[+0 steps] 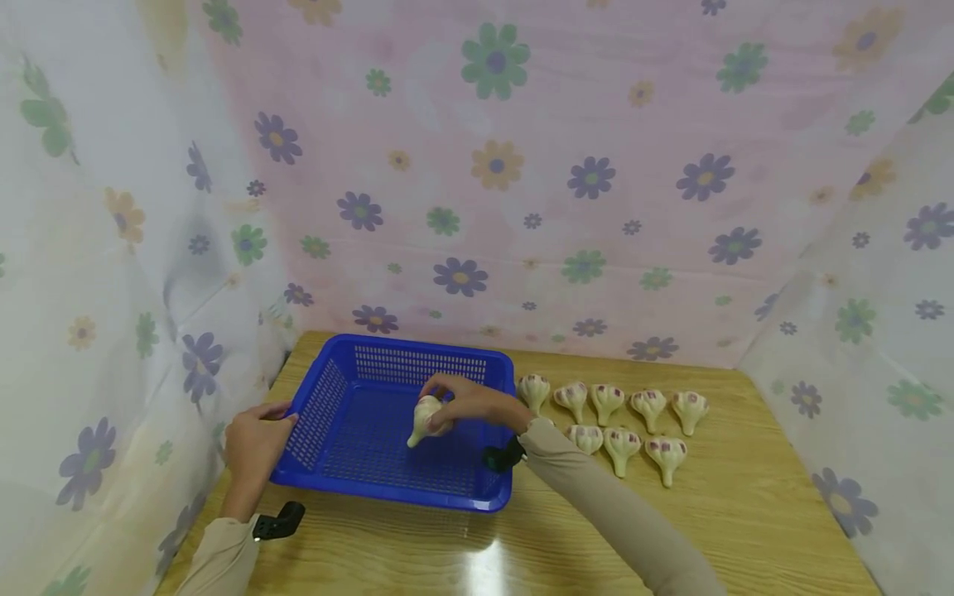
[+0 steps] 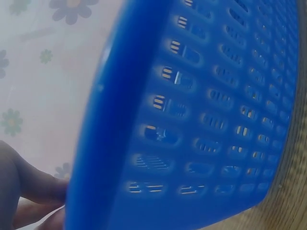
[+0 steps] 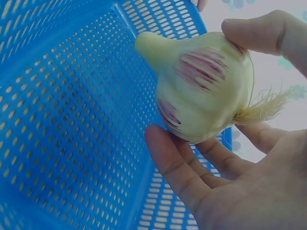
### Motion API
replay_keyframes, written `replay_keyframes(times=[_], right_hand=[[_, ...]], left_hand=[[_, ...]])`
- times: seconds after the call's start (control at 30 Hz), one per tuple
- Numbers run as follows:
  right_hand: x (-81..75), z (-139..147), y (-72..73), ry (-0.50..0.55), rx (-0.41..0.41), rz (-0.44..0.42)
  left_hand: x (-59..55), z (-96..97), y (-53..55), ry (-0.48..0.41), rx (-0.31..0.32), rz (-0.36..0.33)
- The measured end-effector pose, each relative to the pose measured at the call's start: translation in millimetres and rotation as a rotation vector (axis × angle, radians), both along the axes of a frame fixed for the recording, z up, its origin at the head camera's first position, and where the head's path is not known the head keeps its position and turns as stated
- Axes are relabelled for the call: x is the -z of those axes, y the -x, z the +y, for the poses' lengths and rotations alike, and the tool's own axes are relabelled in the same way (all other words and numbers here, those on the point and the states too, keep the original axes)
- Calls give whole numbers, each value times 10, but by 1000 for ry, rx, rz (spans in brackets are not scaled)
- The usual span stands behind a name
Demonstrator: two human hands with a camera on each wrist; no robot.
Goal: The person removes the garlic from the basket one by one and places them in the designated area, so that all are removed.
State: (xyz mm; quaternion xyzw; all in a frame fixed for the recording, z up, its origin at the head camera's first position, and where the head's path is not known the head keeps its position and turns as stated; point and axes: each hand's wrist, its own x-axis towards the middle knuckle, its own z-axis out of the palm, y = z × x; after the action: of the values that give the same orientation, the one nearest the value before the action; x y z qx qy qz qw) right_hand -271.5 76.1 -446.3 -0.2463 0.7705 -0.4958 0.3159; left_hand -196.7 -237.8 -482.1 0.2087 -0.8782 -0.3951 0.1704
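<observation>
My right hand [image 1: 465, 401] holds a garlic bulb [image 1: 425, 416] over the blue plastic basket [image 1: 395, 497]. In the right wrist view the bulb [image 3: 206, 86] is pale with purple streaks and a tuft of roots, pinched between the thumb and the curled fingers [image 3: 172, 167]. Its stem points away from the palm. My left hand [image 1: 257, 447] grips the basket's left rim; in the left wrist view the thumb and fingertips [image 2: 41, 189] meet that rim [image 2: 103, 124]. The basket's perforated floor [image 3: 62, 120] shows no bulbs on it.
Right of the basket, several garlic bulbs [image 1: 622, 447] lie in two rows on the wooden table [image 1: 745, 497]; the right forearm partly covers the near row. Flowered cloth [image 1: 537, 190] hangs behind and at both sides of the table.
</observation>
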Motion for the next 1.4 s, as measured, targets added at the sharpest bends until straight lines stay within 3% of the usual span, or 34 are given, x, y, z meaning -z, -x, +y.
replay_keyframes(times=[0.47, 0.8, 1.13, 1.4], right_hand=[[-156, 442, -85, 9, 64, 61], [-175, 785, -158, 89, 120, 82], [-222, 1134, -256, 106, 176, 51], [-241, 1372, -311, 95, 201, 53]], left_hand=[[-21, -6, -12, 5, -9, 4], [-37, -4, -15, 13, -5, 11], [-48, -40, -43, 24, 50, -71], [-37, -40, -42, 7, 52, -66]])
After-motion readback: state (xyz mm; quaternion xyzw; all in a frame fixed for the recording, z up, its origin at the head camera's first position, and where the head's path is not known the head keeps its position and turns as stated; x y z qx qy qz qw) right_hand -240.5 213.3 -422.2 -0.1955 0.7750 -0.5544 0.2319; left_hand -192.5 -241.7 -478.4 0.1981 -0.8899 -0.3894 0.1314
